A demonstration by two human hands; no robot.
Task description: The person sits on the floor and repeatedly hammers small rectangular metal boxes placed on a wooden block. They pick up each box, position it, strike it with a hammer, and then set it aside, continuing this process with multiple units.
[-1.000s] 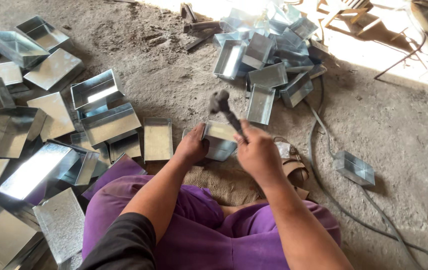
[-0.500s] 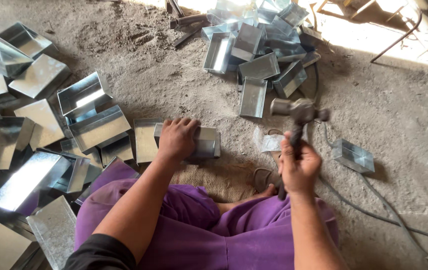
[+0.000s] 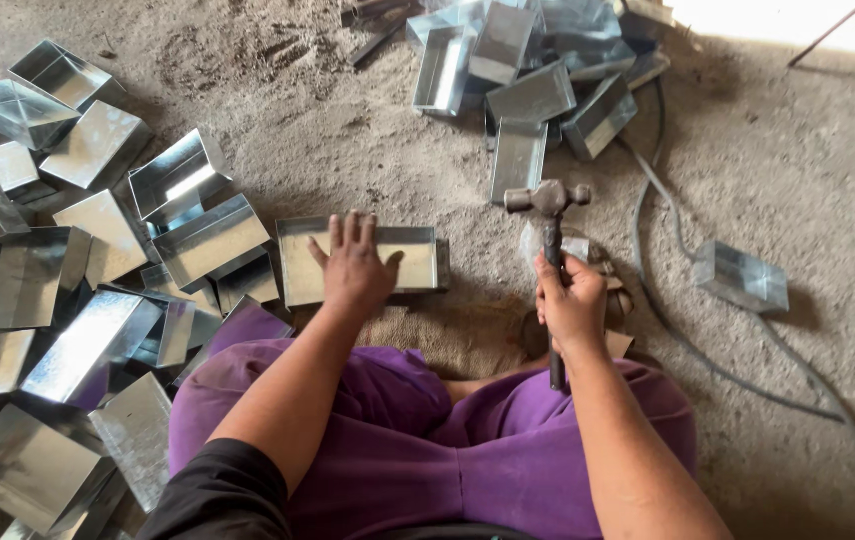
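Pressing flat on a tray [image 3: 360, 262]: left hand [image 3: 355, 268], palm down, fingers spread, not gripping. Tray lies on the floor right in front of the knees, long side across the view, and the hand covers its middle.

Right hand [image 3: 572, 300] is clenched around a hammer [image 3: 551, 250] handle, mid-shaft. Hammer stands upright, head [image 3: 548, 198] up, raised clear of the floor, to the right of the tray and apart from it. Handle end pokes out below the fist over the purple trousers [image 3: 418, 440].

Tray: shallow rectangular box of thin grey sheet metal, open top, folded-up walls, dull inside, brighter on the right end wall. Hammer: dark metal head, one round end and one flat end, dark worn handle.

Surface: bare dusty concrete floor [image 3: 798, 180], scuffed. Sacking pad [image 3: 468, 335] under the legs. Pile of similar trays [image 3: 68, 270] at left, many upside down or tilted, reaching right up to the left knee. Second pile [image 3: 528, 70] at top centre. One lone box [image 3: 741, 276] at right, well apart from the rest. Dark cable [image 3: 668, 320] runs from the top pile down past the lone box to the right edge. Bright sunlight patch at top right.
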